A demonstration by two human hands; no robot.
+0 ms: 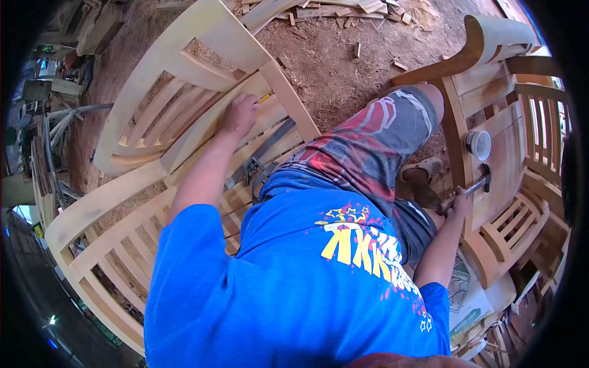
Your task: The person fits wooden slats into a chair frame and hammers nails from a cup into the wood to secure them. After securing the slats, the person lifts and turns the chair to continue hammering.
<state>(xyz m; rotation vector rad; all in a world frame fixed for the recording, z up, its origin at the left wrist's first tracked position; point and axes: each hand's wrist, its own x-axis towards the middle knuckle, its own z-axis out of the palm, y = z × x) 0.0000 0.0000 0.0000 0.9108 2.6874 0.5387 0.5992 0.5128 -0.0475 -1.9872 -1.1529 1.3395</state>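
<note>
Blue shirt [276, 288] with yellow and white print, nearest the camera, fills the lower middle. Beyond it, grey-and-red shorts [368, 144], with one bent leg out to the right; below the knee, a pale clog [427, 167] on the dirt floor [334, 70], which is littered with shavings.

Left hand [241, 113]: fingers curled, down at the pale wooden bench [116, 248] on the left side. A thin yellow stick [265, 97] shows right at the fingertips; can't tell if it's gripped or just lying there. Dark metal tool [251, 170] on the bench slats, between left forearm and shorts.

Right hand [456, 201]: closed round the handle of a hammer [477, 186], head pointing away from the body. Hammer head is over the boards of the second wooden seat [500, 138] on the right; touching or just above, can't tell. White tub [478, 145] on the same boards, near the hammer head, its round opening towards the camera. Small slatted backrest [510, 226] beyond the right forearm. Wood scraps [368, 8] along the top edge.
</note>
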